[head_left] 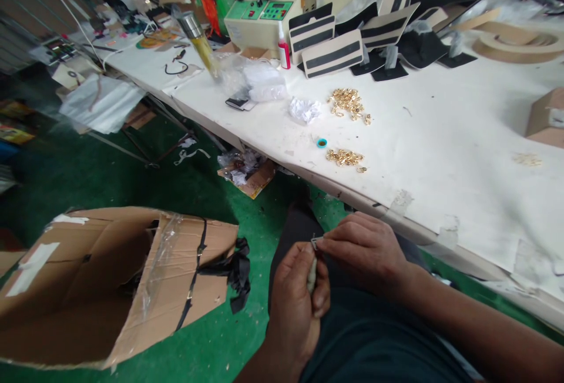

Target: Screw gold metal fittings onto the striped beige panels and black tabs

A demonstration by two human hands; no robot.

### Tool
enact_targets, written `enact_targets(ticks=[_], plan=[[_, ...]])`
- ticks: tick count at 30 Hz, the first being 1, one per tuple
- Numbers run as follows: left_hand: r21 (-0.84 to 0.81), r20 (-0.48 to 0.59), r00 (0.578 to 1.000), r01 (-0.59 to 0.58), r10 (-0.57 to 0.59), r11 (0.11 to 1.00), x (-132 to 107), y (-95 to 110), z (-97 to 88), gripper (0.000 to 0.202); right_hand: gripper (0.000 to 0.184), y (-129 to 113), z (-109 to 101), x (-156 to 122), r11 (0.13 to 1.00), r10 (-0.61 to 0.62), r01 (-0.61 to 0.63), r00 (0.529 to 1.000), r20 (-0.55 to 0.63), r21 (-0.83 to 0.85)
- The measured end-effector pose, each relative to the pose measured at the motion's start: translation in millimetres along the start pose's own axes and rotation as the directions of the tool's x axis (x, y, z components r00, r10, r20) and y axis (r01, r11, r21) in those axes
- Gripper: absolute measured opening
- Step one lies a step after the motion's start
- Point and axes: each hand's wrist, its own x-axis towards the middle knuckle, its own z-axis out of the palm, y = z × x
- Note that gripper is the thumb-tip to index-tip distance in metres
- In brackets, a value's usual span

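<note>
My left hand (294, 296) is closed around a pale, rounded object (312, 276) that shows only between the fingers. At its top, by my left thumb, sits a small silvery piece (314, 243). The fingertips of my right hand (368, 248) pinch at that same small piece, so the two hands meet above my lap. Its exact kind is too small to make out. Nearest on the table are a small pile of gold-coloured metal clasps (344, 157), a larger gold pile (346, 102) and a small turquoise cap (322, 143).
The white table (440, 136) edges my right side. A large open cardboard box (185, 277) stands on the green floor at left, black straps hanging from it. Further back are a control machine (259, 22), a red bottle (284, 51), beige-and-black panels (332, 54) and a tape roll (515, 45).
</note>
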Motion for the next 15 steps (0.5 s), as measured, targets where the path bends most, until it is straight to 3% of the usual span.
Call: enact_targets(ticks=[5, 7, 10, 12, 15], plan=[[0.012, 0.000, 1.000, -0.024, 0.024, 1.000, -2.0, -2.6, -3.5, 0.044, 0.013, 11.8, 9.8, -5.6, 0.997, -0.025, 0.028, 0.999, 0.047, -0.068], [0.016, 0.020, 1.000, -0.003, 0.002, 1.000, -4.9, -3.3, -4.1, 0.043, 0.019, 28.4, 17.4, -15.2, 0.983, 0.080, -0.064, 0.993, 0.092, -0.173], [0.012, 0.055, 0.997, 0.046, -0.046, 0.999, -7.9, -3.9, -5.0, 0.041, 0.024, 52.2, 24.9, -34.7, 0.919, 0.307, -0.256, 0.942, 0.137, -0.299], [0.000, 0.040, 0.998, 0.053, -0.053, 0.999, -6.2, -4.0, -6.0, 0.040, 0.020, 55.0, 23.0, -43.1, 0.912, 0.352, -0.312, 0.928, 0.119, -0.266], [-0.007, 0.013, 0.999, 0.033, -0.033, 0.999, 0.1, -4.3, -6.6, 0.039, 0.016, 36.1, 11.4, -38.6, 0.958, 0.267, -0.262, 0.964, 0.022, -0.119]])
